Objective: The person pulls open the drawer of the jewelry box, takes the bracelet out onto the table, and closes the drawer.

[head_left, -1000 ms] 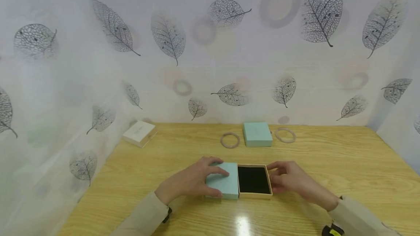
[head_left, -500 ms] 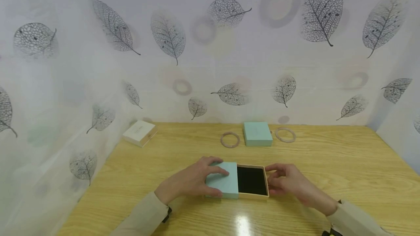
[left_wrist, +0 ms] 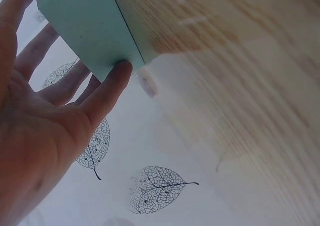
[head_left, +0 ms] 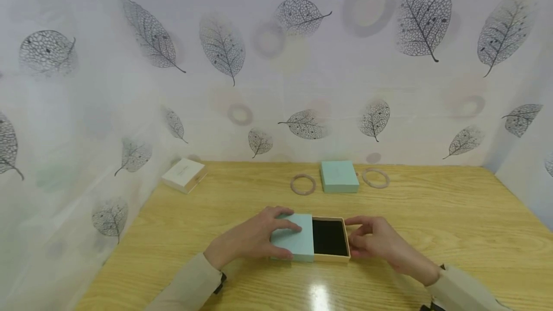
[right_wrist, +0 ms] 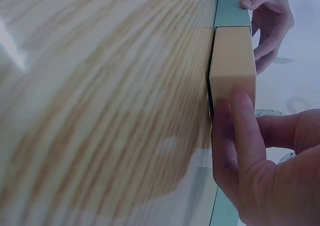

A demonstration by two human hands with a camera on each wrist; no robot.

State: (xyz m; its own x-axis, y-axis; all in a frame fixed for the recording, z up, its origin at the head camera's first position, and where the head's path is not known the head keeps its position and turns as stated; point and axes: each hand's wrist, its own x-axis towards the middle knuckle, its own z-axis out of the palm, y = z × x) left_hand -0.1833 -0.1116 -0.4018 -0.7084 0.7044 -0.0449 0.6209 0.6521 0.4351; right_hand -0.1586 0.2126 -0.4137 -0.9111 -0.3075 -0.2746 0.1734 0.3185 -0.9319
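Observation:
A mint-green box sleeve (head_left: 302, 239) lies on the table with its black-lined drawer (head_left: 330, 238) partly out to the right. My left hand (head_left: 257, 236) spans the sleeve, thumb at its near side and fingers over the top and far side. In the left wrist view the thumb (left_wrist: 117, 73) presses on the green side wall. At the drawer's outer end, my right hand (head_left: 384, 241) touches with its fingertips. The right wrist view shows two fingers (right_wrist: 245, 121) against the drawer's tan end face (right_wrist: 232, 56).
Behind, a second mint-green box (head_left: 339, 176) stands between two pale bangles, one on the left (head_left: 294, 186) and one on the right (head_left: 386, 179). A white box (head_left: 183, 174) sits at the far left table corner. A leaf-patterned curtain (head_left: 276, 85) hangs behind the table.
The drawer has slid left, farther into the sleeve, with my right hand moving left against its end. My left hand and the sleeve have stayed in place.

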